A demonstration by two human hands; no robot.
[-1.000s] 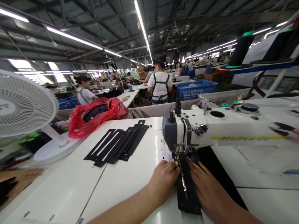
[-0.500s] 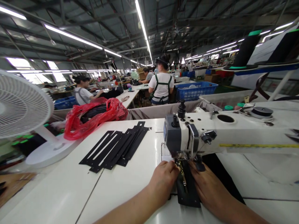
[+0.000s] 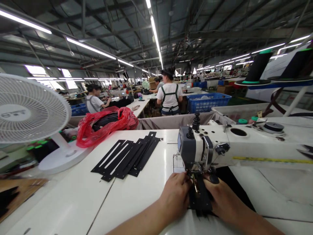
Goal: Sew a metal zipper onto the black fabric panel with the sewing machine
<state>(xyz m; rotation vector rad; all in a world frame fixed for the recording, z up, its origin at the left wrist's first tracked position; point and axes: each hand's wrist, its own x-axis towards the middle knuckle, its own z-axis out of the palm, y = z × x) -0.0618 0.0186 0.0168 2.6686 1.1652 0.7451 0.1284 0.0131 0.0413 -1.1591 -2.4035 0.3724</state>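
Under the head of a white sewing machine (image 3: 254,145) lies a black strip (image 3: 200,197) with a brass-coloured metal piece, perhaps a zipper, along its middle. My left hand (image 3: 176,192) grips the strip's left edge close to the needle area, fingers curled together. On the other side, my right hand (image 3: 220,195) rests against the right edge, its fingertips hidden behind the machine's foot parts and the strip. Several black slotted pieces (image 3: 122,160) lie overlapped on the white table (image 3: 137,202) to the left. Black fabric (image 3: 236,186) spreads behind my right hand.
A white fan (image 3: 31,111) stands at the left, beside a red plastic bag (image 3: 84,130) holding dark material. Thread cones (image 3: 258,68) stand at upper right. Beyond the table are a blue basket (image 3: 207,102), a standing person (image 3: 168,94) and a seated person (image 3: 94,102).
The whole view has shifted, so the scene appears further right and slightly lower. Both hands remain at the strip, whose near end now shows closer to the machine.
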